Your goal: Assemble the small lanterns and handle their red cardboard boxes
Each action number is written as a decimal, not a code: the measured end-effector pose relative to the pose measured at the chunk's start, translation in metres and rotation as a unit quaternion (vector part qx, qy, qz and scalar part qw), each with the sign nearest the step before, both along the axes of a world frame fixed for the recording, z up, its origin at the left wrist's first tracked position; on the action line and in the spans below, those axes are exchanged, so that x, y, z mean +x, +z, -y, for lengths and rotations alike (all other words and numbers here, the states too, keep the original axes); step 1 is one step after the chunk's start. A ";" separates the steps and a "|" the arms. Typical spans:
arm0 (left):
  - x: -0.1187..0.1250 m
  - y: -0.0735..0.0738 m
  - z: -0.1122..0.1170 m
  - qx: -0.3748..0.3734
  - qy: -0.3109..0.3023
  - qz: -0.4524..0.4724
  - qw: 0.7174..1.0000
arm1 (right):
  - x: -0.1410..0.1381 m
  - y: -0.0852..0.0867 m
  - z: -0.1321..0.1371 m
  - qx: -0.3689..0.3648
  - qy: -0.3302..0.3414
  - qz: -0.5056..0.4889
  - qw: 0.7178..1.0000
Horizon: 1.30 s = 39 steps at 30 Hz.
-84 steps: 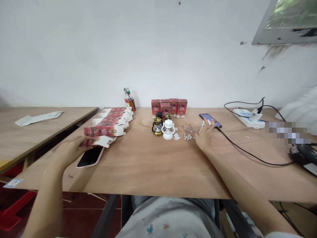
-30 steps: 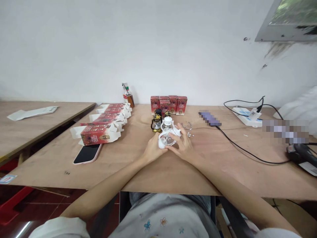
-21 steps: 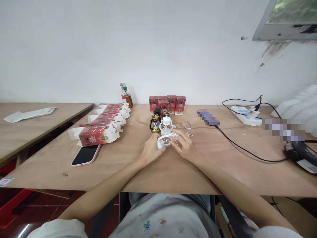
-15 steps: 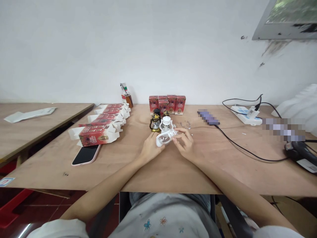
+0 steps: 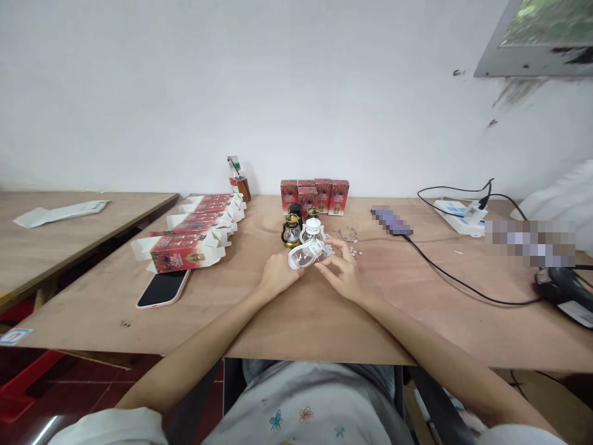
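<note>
A small white toy lantern (image 5: 304, 255) lies tilted on its side between both of my hands, just above the wooden table (image 5: 296, 321). My left hand (image 5: 276, 276) grips its lower end. My right hand (image 5: 341, 272) pinches at its upper end with curled fingers. Right behind stand another white lantern (image 5: 312, 230), a gold-and-black lantern (image 5: 291, 232) and two more dark ones. Several small round white discs (image 5: 354, 251) lie on the table beside my right hand.
Red boxes (image 5: 315, 196) stand at the back. Flattened red-and-white cartons (image 5: 194, 230) lie in a row at left, with a phone (image 5: 162, 288) in front. A black cable (image 5: 456, 281), a power strip (image 5: 461, 217) and a bottle (image 5: 238, 178) are also on the table.
Earlier my hands were apart, the left at the cartons and the right near the discs. They have since come together on the white lantern and tipped it onto its side.
</note>
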<state>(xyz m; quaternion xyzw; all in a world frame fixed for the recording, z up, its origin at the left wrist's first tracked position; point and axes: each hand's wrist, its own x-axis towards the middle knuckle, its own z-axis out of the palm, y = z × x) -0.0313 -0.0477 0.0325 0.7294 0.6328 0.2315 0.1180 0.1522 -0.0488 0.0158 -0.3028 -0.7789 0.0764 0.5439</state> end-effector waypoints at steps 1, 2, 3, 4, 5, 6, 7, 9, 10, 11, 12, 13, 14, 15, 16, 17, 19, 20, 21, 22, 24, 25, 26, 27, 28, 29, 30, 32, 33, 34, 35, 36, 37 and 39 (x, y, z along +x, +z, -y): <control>-0.001 0.000 0.000 0.001 0.001 0.001 1.000 | -0.001 0.000 0.001 0.005 -0.001 0.009 1.000; -0.001 0.000 -0.001 0.006 -0.001 0.005 1.000 | -0.001 -0.001 0.001 0.009 -0.004 0.014 1.000; -0.002 0.000 -0.002 0.012 -0.005 0.011 1.000 | -0.001 -0.001 0.001 0.010 -0.010 0.014 1.000; -0.003 0.000 -0.003 0.015 -0.009 0.019 1.000 | -0.001 0.000 0.001 0.010 -0.018 0.004 1.000; -0.004 0.000 -0.004 0.016 -0.015 0.028 0.999 | -0.001 0.000 0.001 0.009 -0.028 -0.012 1.000; -0.004 0.000 -0.005 0.014 -0.024 0.038 0.999 | 0.000 0.000 -0.001 0.006 -0.041 -0.034 0.999; -0.005 -0.001 -0.006 0.012 -0.038 0.048 0.998 | 0.002 0.001 -0.002 0.000 -0.061 -0.061 0.996; -0.006 -0.002 -0.008 0.010 -0.078 0.062 0.995 | 0.005 0.001 -0.008 -0.022 -0.100 -0.117 0.988; -0.006 -0.003 -0.009 0.013 -0.103 0.065 0.992 | 0.007 0.001 -0.011 -0.041 -0.112 -0.139 0.983; -0.005 -0.004 -0.009 0.018 -0.127 0.067 0.989 | 0.008 0.000 -0.015 -0.067 -0.114 -0.155 0.979; -0.005 -0.005 -0.009 0.024 -0.149 0.067 0.986 | 0.010 -0.001 -0.018 -0.096 -0.108 -0.165 0.976; -0.004 -0.006 -0.008 0.030 -0.166 0.066 0.983 | 0.011 -0.003 -0.020 -0.124 -0.095 -0.170 0.973; -0.003 -0.007 -0.007 0.035 -0.178 0.066 0.981 | 0.012 -0.004 -0.022 -0.148 -0.081 -0.169 0.971; -0.002 -0.008 -0.006 0.037 -0.185 0.067 0.980 | 0.012 -0.004 -0.023 -0.166 -0.065 -0.163 0.970; -0.001 -0.009 -0.005 0.038 -0.188 0.068 0.979 | 0.013 -0.004 -0.023 -0.176 -0.048 -0.153 0.971; -0.001 -0.009 -0.005 0.037 -0.187 0.070 0.979 | 0.012 -0.004 -0.021 -0.175 -0.032 -0.139 0.974; 0.000 -0.009 -0.004 0.032 -0.180 0.073 0.980 | 0.011 -0.002 -0.016 -0.160 -0.004 -0.098 0.982; 0.000 -0.009 -0.004 0.029 -0.175 0.073 0.981 | 0.011 0.000 -0.013 -0.150 0.006 -0.076 0.986; -0.001 -0.008 -0.004 0.027 -0.169 0.071 0.983 | 0.010 0.001 -0.010 -0.141 0.014 -0.053 0.989; -0.001 -0.008 -0.004 0.025 -0.161 0.067 0.984 | 0.009 0.002 -0.008 -0.135 0.020 -0.031 0.990; -0.001 -0.008 -0.003 0.024 -0.151 0.059 0.987 | 0.008 0.003 -0.004 -0.133 0.028 0.004 0.991; -0.001 -0.008 -0.003 0.025 -0.147 0.056 0.987 | 0.007 0.003 -0.003 -0.133 0.025 0.016 0.991; -0.001 -0.007 -0.002 0.026 -0.145 0.054 0.988 | 0.007 0.003 -0.003 -0.133 0.019 0.026 0.991; 0.000 -0.007 -0.001 0.027 -0.145 0.053 0.988 | 0.006 0.003 -0.003 -0.133 0.011 0.034 0.990; 0.000 -0.007 -0.001 0.029 -0.145 0.051 0.988 | 0.006 0.003 -0.004 -0.133 0.005 0.040 0.990; 0.000 -0.007 0.000 0.030 -0.146 0.050 0.988 | 0.006 0.003 -0.005 -0.132 0.003 0.045 0.990; 0.001 -0.007 0.000 0.032 -0.146 0.048 0.988 | 0.006 0.003 -0.006 -0.130 0.005 0.050 0.990; 0.001 -0.007 0.000 0.037 -0.149 0.045 0.987 | 0.007 0.002 -0.007 -0.122 0.008 0.055 0.991; 0.001 -0.007 0.000 0.039 -0.152 0.042 0.987 | 0.007 0.002 -0.008 -0.117 0.007 0.056 0.992; 0.000 -0.008 0.000 0.041 -0.154 0.040 0.986 | 0.007 0.002 -0.008 -0.113 0.002 0.057 0.992; 0.000 -0.008 -0.001 0.042 -0.157 0.037 0.986 | 0.007 0.002 -0.009 -0.111 -0.002 0.059 0.992; 0.000 -0.009 -0.001 0.044 -0.159 0.035 0.986 | 0.007 0.002 -0.009 -0.109 -0.006 0.061 0.992; 0.000 -0.009 -0.002 0.044 -0.161 0.033 0.985 | 0.007 0.002 -0.009 -0.107 -0.010 0.062 0.992; -0.001 -0.009 -0.002 0.042 -0.162 0.032 0.985 | 0.007 0.002 -0.009 -0.107 -0.018 0.057 0.992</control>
